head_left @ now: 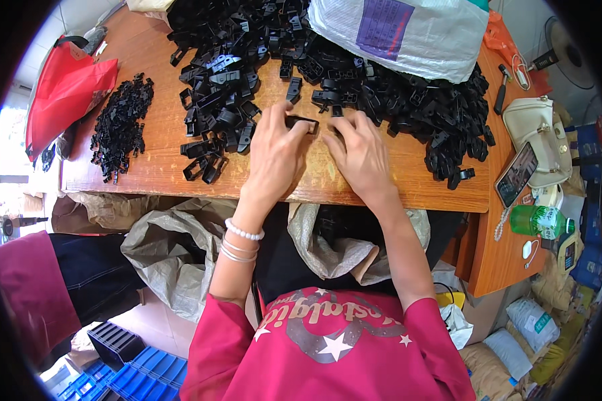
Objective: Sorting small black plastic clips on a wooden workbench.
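Observation:
My left hand [275, 155] rests on the wooden table [160, 167] and pinches a small black plastic frame part [304, 121] at its fingertips. My right hand [358, 155] lies beside it, fingers curled down near another black plastic piece [336, 111]; whether it grips that piece I cannot tell. A big heap of black plastic clips [234, 60] spreads across the table behind both hands. A smaller heap of tiny black parts [120, 127] lies at the left.
A white woven sack [408, 33] sits on the heap at the back right. A red bag [63, 87] is at the far left. A phone [516, 175], cream handbag [538, 130] and green bottle [540, 221] stand at right. Open sacks [174, 247] hang under the table edge. Blue crates [140, 374] lie below.

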{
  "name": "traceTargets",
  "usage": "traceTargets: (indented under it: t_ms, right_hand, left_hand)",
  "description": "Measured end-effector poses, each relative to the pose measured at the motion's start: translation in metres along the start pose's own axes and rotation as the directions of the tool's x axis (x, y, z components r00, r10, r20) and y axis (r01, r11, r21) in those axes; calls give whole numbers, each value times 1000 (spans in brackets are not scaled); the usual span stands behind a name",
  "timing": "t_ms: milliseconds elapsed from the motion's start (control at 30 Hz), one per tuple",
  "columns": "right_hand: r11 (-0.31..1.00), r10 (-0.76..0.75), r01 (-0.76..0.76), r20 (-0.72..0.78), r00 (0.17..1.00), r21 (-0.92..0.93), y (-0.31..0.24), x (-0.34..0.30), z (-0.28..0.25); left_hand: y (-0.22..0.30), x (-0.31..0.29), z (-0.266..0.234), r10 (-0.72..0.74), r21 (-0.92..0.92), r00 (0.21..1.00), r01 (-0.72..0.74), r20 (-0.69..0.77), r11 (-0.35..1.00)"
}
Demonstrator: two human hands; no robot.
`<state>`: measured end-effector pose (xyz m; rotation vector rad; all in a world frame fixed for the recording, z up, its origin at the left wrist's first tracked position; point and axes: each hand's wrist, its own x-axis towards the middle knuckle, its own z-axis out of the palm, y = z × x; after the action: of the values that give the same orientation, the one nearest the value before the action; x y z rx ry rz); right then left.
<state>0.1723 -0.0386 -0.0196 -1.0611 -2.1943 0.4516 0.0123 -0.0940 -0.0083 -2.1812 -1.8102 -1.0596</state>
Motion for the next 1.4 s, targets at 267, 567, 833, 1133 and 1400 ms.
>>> traceTargets:
  t_ms: [267, 567, 833, 1133, 1400]
  right_hand:
    - [891, -46, 99, -129, 991, 444, -18, -14, -28]
    - [885, -282, 299, -99, 954, 356, -14, -14, -23]
    - [803, 60, -71, 39, 997, 592, -31, -19, -23]
    - [717, -236, -206, 509, 827, 666, 11, -8, -43]
    - [972, -126, 125, 9, 992, -199, -3, 24, 28]
  left_hand:
    - [21, -24, -17, -369, -519, 926, 355, 81, 777]
    - [29, -24, -27, -452, -695, 714, 676, 534, 247]
    - [33, -16, -40, -376, -587, 836, 549, 401, 595]
    - [15, -20, -24, -329, -653, 913, 404, 243, 640]
    - [-16, 43, 31, -445, 102, 896, 442, 8, 891]
